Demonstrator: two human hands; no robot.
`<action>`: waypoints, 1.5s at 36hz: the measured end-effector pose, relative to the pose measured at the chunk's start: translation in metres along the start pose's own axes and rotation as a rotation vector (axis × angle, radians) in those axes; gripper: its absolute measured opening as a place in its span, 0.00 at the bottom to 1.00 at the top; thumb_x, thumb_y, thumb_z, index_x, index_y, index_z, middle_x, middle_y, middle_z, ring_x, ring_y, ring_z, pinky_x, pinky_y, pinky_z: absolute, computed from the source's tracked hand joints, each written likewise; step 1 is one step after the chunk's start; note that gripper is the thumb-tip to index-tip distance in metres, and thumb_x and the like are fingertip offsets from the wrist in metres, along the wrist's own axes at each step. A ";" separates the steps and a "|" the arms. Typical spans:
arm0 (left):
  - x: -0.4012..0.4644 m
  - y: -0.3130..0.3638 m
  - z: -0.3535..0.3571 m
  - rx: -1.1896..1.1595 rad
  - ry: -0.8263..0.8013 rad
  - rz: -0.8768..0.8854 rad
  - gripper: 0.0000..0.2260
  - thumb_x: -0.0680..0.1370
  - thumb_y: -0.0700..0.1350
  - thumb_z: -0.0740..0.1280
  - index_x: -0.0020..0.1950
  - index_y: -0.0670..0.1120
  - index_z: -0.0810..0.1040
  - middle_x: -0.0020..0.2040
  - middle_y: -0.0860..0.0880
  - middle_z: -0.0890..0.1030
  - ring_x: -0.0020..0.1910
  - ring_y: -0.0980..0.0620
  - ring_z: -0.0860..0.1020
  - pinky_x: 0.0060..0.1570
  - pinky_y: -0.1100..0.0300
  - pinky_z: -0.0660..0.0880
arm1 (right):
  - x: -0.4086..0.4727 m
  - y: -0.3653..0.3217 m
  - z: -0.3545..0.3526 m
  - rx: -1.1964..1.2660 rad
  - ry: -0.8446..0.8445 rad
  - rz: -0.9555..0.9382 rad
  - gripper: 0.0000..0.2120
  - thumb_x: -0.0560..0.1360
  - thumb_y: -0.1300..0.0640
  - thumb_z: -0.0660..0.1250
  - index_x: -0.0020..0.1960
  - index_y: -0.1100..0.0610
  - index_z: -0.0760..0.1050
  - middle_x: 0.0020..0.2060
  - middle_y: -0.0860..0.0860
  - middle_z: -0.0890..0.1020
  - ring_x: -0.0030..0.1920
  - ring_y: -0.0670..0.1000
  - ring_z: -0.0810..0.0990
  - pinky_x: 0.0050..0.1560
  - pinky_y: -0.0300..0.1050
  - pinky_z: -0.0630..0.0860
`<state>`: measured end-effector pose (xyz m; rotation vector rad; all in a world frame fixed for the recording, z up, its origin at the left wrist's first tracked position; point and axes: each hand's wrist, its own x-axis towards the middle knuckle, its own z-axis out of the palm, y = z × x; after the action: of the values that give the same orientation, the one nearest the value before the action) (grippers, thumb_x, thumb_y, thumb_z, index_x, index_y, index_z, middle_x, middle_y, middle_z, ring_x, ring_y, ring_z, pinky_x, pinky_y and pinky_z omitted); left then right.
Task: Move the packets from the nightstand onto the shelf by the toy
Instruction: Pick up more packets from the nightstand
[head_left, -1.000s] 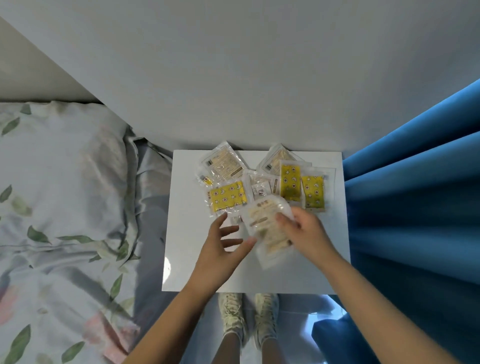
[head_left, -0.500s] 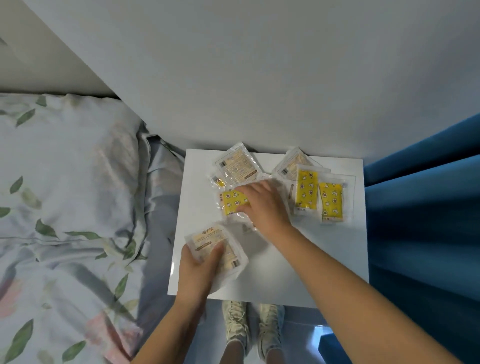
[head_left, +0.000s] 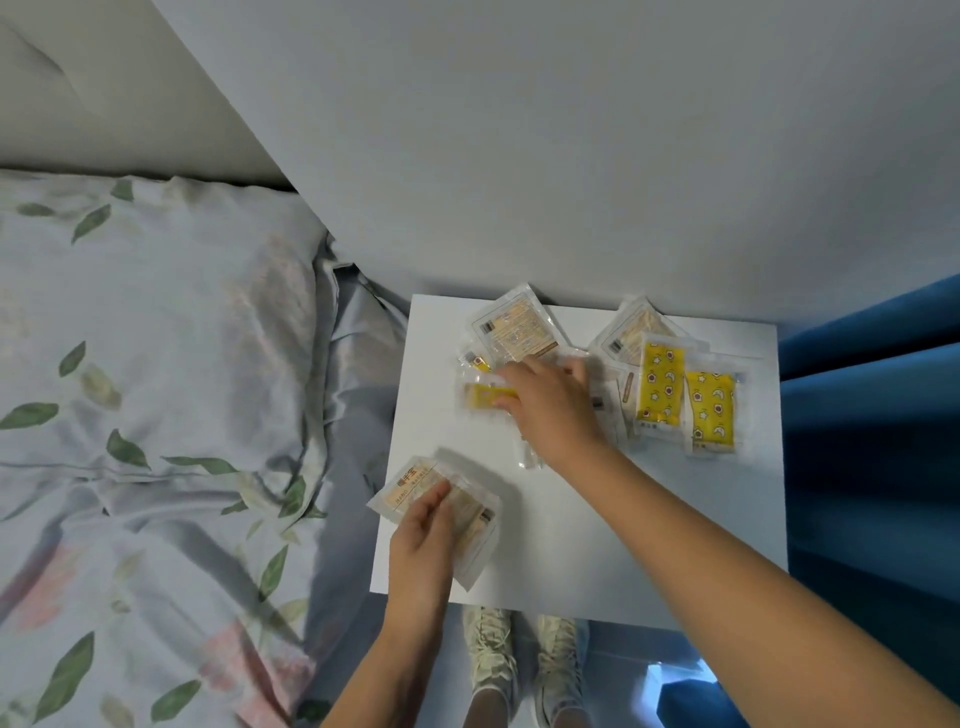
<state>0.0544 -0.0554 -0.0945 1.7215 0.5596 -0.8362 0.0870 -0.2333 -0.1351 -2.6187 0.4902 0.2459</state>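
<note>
Several clear packets lie on the white nightstand (head_left: 675, 519). My left hand (head_left: 423, 540) grips a beige packet (head_left: 467, 506) over the nightstand's front left corner. My right hand (head_left: 550, 405) reaches across the middle and lies on a yellow packet (head_left: 480, 396), its fingers curling at that packet's edge; whether they grip it is unclear. Behind it a beige packet (head_left: 517, 332) leans by the wall. At the back right are another beige packet (head_left: 631, 332) and two yellow packets (head_left: 662, 382) (head_left: 711, 410). No shelf or toy is in view.
A bed with a leaf-print pillow (head_left: 156, 364) lies left of the nightstand. A blue curtain (head_left: 872, 441) hangs on the right. A white wall (head_left: 519, 156) is behind. My pale shoes (head_left: 524, 670) stand on the floor below the nightstand's front edge.
The beige packet passed from my right hand to my left, which drew it to the front left corner. My right hand then reached forward onto the yellow packet.
</note>
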 end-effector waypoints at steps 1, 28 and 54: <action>-0.002 0.004 0.001 -0.023 -0.032 0.007 0.11 0.81 0.46 0.62 0.60 0.47 0.79 0.57 0.48 0.82 0.55 0.50 0.80 0.59 0.54 0.75 | -0.006 -0.005 -0.003 0.197 0.033 0.081 0.14 0.78 0.52 0.64 0.62 0.54 0.72 0.55 0.52 0.78 0.56 0.55 0.76 0.57 0.49 0.66; -0.016 0.019 0.012 -0.150 -0.090 -0.039 0.07 0.78 0.48 0.66 0.50 0.46 0.81 0.46 0.47 0.86 0.46 0.47 0.85 0.54 0.49 0.78 | -0.038 0.048 -0.007 -0.255 -0.250 0.062 0.43 0.66 0.51 0.76 0.73 0.49 0.57 0.67 0.51 0.67 0.67 0.55 0.61 0.64 0.53 0.57; -0.020 0.014 0.021 -0.031 -0.121 -0.074 0.12 0.78 0.49 0.65 0.54 0.43 0.81 0.47 0.45 0.86 0.47 0.46 0.85 0.53 0.51 0.78 | -0.067 0.080 -0.042 0.995 0.278 0.626 0.10 0.75 0.57 0.69 0.54 0.58 0.73 0.49 0.53 0.80 0.51 0.55 0.80 0.50 0.44 0.76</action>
<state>0.0461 -0.0783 -0.0735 1.6182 0.5544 -0.9724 -0.0011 -0.2993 -0.1137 -1.4813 1.1634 -0.1550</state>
